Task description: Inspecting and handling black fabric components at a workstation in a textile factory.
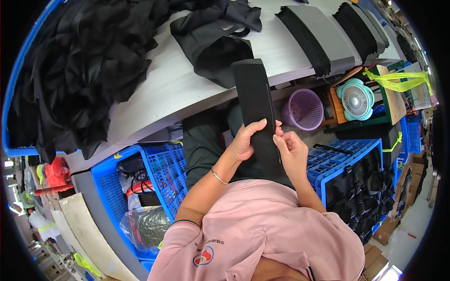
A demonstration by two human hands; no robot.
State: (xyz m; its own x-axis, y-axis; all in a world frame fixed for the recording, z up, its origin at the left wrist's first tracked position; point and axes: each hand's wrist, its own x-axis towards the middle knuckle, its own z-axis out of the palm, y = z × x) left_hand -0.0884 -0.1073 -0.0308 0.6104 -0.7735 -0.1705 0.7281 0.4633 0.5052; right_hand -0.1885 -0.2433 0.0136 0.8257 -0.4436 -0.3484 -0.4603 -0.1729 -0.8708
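A long black fabric strip (254, 91) is held over my lap, its far end reaching to the table's front edge. My left hand (246, 140) is closed on its left side, thumb lying on top. At the right edge, my right hand (291, 149) pinches the strip between thumb and fingers. A pale line, like stitching, runs along that edge. Beyond the strip, a crumpled black fabric piece (211, 49) lies on the light table (173, 86) and hangs slightly over its front.
Black fabric pieces (89, 65) fill a blue-rimmed bin at left. Stacked grey-and-black panels (318, 35) lie at far right. Below stand a purple basket (304, 110) and a turquoise fan (356, 99). Blue crates (161, 173) flank my lap; the right crate (344, 157) holds black pieces.
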